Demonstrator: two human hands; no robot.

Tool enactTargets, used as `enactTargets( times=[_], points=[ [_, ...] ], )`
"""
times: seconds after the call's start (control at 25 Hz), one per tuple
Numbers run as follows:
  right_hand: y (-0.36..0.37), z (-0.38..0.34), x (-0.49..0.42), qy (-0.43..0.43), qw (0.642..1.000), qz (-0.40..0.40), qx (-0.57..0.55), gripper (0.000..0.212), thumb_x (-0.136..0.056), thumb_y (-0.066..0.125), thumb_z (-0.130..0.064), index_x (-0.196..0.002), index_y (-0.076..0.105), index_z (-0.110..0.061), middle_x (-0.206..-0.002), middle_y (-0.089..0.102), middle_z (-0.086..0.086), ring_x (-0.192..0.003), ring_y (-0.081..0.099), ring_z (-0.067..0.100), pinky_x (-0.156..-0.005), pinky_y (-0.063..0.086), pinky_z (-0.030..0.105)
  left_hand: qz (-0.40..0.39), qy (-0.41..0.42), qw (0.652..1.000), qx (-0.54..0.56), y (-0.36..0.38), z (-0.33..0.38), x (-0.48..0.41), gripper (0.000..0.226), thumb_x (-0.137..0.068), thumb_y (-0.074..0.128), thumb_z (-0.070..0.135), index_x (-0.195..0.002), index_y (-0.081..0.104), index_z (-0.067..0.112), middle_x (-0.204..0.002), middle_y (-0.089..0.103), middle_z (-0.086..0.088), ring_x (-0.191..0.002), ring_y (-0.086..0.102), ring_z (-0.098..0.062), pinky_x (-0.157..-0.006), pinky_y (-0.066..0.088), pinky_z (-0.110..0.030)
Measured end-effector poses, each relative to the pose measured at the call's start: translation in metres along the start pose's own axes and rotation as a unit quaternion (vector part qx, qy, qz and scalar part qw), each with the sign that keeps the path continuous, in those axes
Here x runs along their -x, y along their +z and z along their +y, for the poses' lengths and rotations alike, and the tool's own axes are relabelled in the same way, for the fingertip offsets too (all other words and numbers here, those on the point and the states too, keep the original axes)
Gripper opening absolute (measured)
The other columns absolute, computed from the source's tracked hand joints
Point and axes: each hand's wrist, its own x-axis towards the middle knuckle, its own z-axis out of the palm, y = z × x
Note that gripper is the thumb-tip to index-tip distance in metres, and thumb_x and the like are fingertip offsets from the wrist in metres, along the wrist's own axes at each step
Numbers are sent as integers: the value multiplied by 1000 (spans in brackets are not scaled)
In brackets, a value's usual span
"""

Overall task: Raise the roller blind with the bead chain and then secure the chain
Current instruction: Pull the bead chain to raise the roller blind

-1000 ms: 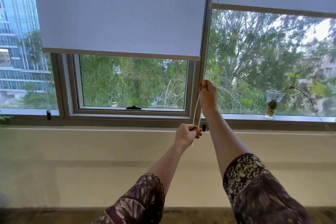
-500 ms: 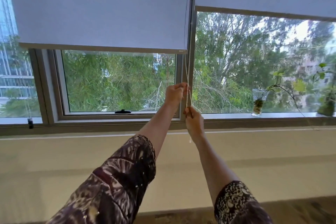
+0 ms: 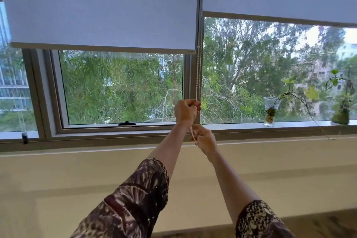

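Hands at frame centre | left hand (image 3: pixel 185 111) fist grips bead chain (image 3: pixel 197 75) | right hand (image 3: pixel 205 139) fingers pinch it below | roller blind (image 3: pixel 102 7) half raised

Matt cloth roller blind (image 3: pixel 100 6)

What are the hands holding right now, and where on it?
Both grip the bead chain: left hand higher up, right hand just below, near its lower end.

grey roller blind (image 3: pixel 100 6) half raised, white bead chain (image 3: pixel 197 75) taut
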Motion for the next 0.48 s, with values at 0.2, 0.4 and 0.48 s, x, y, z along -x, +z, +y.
enactTargets(
  times=[0.2,0.4,0.48],
  points=[
    [-14,-52,-34,3,988,46,-146,26,-100,40,-13,-111,61,-1,-91,63,14,-75,56,21,-64,47,31,-9,14,999,-45,-9,-36,27,15,-86,62,4,-91,76,3,-81,75,-15,-73,71,-26,-71,59,-34],
    [-12,-115,-61,-54,985,77,-143,20,-100,43,-18,-94,61,-13,-79,61,4,-65,55,14,-59,47,24,-54,-5,998,-32,1,-55,60,27,-85,53,-8,-76,74,5,-57,65,2,-47,58,-6,-53,54,-25],
    [-7,-123,-62,-77,982,116,-125,26,-100,41,-15,-82,59,-21,-68,53,-3,-55,43,6,-44,34,14,-73,-2,996,-43,0,-54,60,28,-83,50,-10,-77,74,3,-53,63,11,-41,56,2,-45,49,-13]
  ],
)
